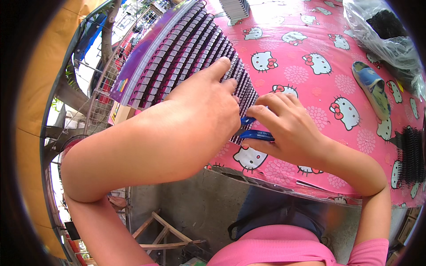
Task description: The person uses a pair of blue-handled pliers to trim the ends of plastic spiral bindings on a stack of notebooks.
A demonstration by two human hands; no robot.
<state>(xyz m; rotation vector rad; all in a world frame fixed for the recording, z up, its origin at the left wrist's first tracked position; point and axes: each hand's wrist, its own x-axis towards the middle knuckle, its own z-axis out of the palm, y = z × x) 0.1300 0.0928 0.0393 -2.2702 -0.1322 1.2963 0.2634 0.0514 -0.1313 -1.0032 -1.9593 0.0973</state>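
A row of overlapping purple spiral-bound notebooks (177, 53) lies on the table at the upper left, their black coils facing me in close ranks. My left hand (206, 99) bears down on the near right part of the row, index finger stretched over the coils and the other fingers bent against them; its thumb is hidden. Blue-handled pliers (259, 134) sit in the grip of my right hand (290, 126), handles slightly apart. Their jaws point left at the near end of the coils, partly covered by my left hand.
A pink patterned tablecloth (296, 72) covers the table, whose near edge curves before me. To the right are a blue slipper (372, 88), a clear plastic bag (392, 44) with something black inside, and black coils (410, 155). A wooden frame (171, 234) stands on the floor.
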